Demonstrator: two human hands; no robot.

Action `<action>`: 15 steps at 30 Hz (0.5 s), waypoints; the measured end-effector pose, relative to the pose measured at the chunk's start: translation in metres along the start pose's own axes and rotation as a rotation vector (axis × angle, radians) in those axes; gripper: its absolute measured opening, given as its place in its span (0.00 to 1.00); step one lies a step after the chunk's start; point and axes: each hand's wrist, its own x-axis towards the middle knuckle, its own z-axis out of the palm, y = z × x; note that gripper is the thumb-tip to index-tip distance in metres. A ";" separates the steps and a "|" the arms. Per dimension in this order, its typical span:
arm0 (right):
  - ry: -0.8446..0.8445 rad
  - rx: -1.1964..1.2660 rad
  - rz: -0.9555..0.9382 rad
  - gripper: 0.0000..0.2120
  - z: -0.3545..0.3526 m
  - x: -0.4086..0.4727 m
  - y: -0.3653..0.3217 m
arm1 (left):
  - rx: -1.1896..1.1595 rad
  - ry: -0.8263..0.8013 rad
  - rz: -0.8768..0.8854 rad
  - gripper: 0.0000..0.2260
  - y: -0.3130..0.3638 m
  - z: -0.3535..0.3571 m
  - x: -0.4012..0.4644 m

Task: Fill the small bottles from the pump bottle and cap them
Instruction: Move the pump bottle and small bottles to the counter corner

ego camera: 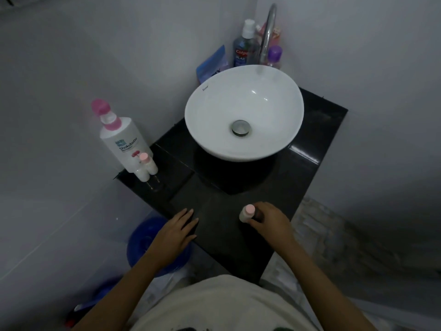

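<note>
Right hand [267, 219] at the near edge of the black desk [222, 211], fingers [256, 224] curled around a small pink-capped bottle [247, 213] standing upright there. Left hand [177, 229] flat on the desk's near-left edge, fingers spread, holding nothing. Well apart at the far-left corner: pump bottle [123, 139] with pink top, two more small bottles [146, 167] touching its front, one capped pink, the other's top hard to make out. White sink [244, 111] between, filling the desk's middle. Behind, by the tap [268, 32], a crowded cluster of blurred bottles. Blue bucket [148, 244] below, partly hidden by the left arm.
</note>
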 end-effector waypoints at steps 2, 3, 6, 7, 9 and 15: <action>0.029 0.006 -0.006 0.15 0.000 -0.001 -0.001 | 0.003 -0.007 0.000 0.31 0.001 -0.001 0.000; 0.034 0.006 -0.013 0.15 0.000 -0.001 -0.001 | 0.007 -0.013 -0.005 0.31 0.001 -0.001 0.000; 0.014 0.027 -0.025 0.15 0.000 0.001 0.000 | -0.002 -0.024 -0.016 0.29 0.000 0.001 0.001; 0.011 0.035 -0.022 0.14 0.000 0.003 0.000 | -0.007 -0.036 -0.019 0.26 0.000 0.001 0.001; 0.016 0.044 -0.026 0.13 -0.001 0.005 -0.002 | 0.004 -0.025 -0.014 0.23 -0.001 0.003 0.001; -0.004 0.133 -0.148 0.12 -0.011 0.029 -0.037 | 0.028 0.005 -0.015 0.22 0.000 0.003 0.001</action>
